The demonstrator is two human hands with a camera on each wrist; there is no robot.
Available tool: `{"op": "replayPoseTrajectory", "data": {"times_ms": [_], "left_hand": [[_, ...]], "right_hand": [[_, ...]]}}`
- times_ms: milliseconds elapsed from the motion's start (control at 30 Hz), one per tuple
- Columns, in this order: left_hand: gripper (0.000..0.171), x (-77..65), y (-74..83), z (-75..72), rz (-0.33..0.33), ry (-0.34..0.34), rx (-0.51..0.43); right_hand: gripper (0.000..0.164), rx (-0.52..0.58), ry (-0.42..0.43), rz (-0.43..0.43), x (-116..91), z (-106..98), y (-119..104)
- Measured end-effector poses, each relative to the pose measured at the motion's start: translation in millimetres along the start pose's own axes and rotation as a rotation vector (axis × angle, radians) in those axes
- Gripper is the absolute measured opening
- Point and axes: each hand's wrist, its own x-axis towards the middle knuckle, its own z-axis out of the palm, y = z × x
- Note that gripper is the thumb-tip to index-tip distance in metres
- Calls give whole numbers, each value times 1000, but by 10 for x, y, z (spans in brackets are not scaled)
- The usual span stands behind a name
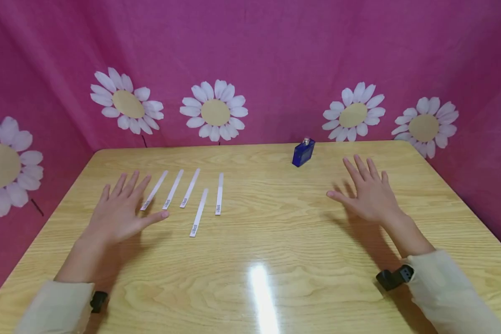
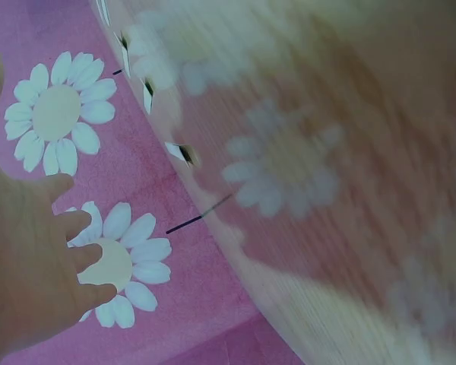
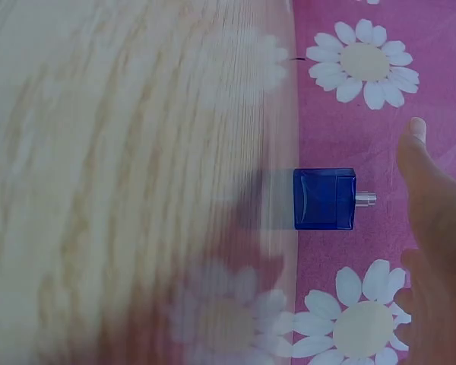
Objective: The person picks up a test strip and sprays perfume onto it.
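Observation:
My left hand (image 1: pixel 118 211) hovers over the left side of the table with its fingers spread and holds nothing. Just right of its fingertips lie several white paper test strips (image 1: pixel 191 188), with small dark print at their near ends. One strip (image 1: pixel 199 213) lies nearer to me than the others. My right hand (image 1: pixel 369 197) is likewise spread and holds nothing, above the table on the right. Beyond it and to its left, a blue glass perfume bottle (image 1: pixel 303 153) stands near the back edge. In the right wrist view, the bottle (image 3: pixel 323 199) shows a bare silver spray nozzle.
The light wooden table (image 1: pixel 300 232) has a glossy surface with a bright reflection at its near middle. A magenta curtain (image 1: pixel 275 55) with large white daisies hangs behind and along both sides. Dark wrist devices (image 1: pixel 394 277) sit at both cuffs.

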Motion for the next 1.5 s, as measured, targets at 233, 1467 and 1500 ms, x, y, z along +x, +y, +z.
{"op": "replayPoseTrajectory", "data": {"times_ms": [233,1467,1500], "left_hand": [[103,4,-5,-8,1,-11,-1],[83,171,-309,29,50,32,-152],[82,173,-319,39,48,31,-166]], "right_hand": [[98,-7,-14,-19,47,40,-12],[92,-25,23,-120,440,59,-141],[92,-26,24,-124,449,61,-140]]}}
